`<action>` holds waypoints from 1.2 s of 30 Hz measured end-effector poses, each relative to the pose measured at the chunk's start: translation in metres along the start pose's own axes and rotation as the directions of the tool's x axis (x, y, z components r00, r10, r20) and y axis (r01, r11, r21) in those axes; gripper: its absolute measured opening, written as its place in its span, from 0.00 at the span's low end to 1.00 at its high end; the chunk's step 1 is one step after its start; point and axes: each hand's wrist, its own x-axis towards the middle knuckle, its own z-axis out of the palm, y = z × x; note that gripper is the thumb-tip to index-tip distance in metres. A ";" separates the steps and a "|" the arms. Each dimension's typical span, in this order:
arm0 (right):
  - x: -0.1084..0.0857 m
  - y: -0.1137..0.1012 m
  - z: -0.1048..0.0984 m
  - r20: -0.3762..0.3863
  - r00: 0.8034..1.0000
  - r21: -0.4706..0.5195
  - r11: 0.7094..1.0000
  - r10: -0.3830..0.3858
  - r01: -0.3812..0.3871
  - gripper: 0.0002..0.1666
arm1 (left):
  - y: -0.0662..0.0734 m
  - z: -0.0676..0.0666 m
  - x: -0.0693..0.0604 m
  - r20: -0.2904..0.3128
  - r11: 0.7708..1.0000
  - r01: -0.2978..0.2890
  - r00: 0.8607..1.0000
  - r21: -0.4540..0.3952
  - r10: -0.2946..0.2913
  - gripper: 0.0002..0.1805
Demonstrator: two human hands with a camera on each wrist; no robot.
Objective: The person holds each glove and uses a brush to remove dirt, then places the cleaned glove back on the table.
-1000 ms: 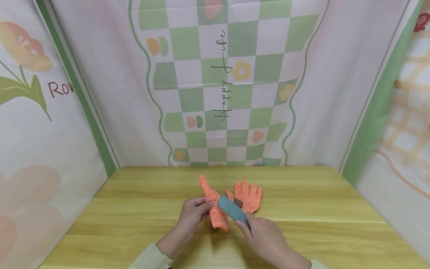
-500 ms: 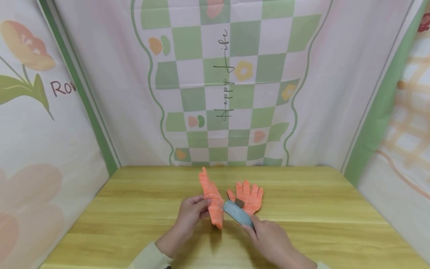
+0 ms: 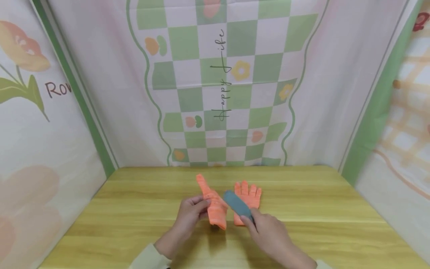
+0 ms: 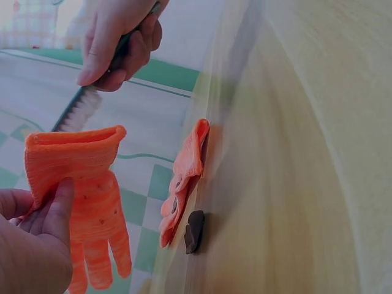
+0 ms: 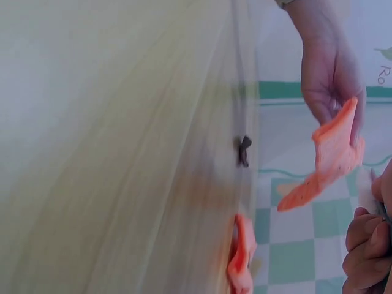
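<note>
In the head view, the left hand [image 3: 190,216] pinches an orange knitted glove [image 3: 216,209] by its left side, above the table. The right hand [image 3: 270,233] grips a blue-green brush [image 3: 237,204], its head close to the glove's right edge. White bristles [image 4: 81,111] show in the left wrist view, just beyond the glove's cuff; whether they touch it cannot be told. Dark specks mark the held glove [image 4: 92,202]. A second orange glove [image 3: 248,198] lies on the table behind the brush, fingers pointing away. Beside it, in the left wrist view, is a small dark brown object [image 4: 194,232].
The wooden table [image 3: 151,186] ends at a curtain [image 3: 228,112] with green and white checks. Printed curtains also stand at the left [image 3: 33,149] and right [image 3: 396,168]. A small dark thing [image 3: 215,227] lies on the table below the held glove.
The held glove swung edge-on and then turned its broad side back. The brush moved away from the glove to the right, then slightly up. Its head now hides the brown object beside the lying glove.
</note>
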 end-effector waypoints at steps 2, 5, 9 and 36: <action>0.000 -0.003 0.002 -0.011 1.000 0.011 1.000 -0.022 0.023 0.18 | -0.001 0.001 -0.001 0.003 1.000 0.007 1.000 -0.008 -0.007 0.17; 0.000 -0.007 0.005 -0.024 0.998 0.022 0.999 -0.050 0.050 0.18 | -0.002 0.002 -0.002 0.003 1.000 0.015 1.000 -0.015 -0.015 0.17; 0.000 -0.009 0.007 -0.022 0.998 0.037 0.998 -0.056 0.057 0.18 | -0.002 0.002 -0.003 0.003 1.000 0.019 1.000 -0.007 -0.019 0.17; 0.002 -0.010 0.004 -0.003 0.995 -0.025 0.994 -0.102 0.102 0.16 | 0.006 0.007 -0.009 -0.017 0.999 0.000 1.000 -0.044 -0.001 0.19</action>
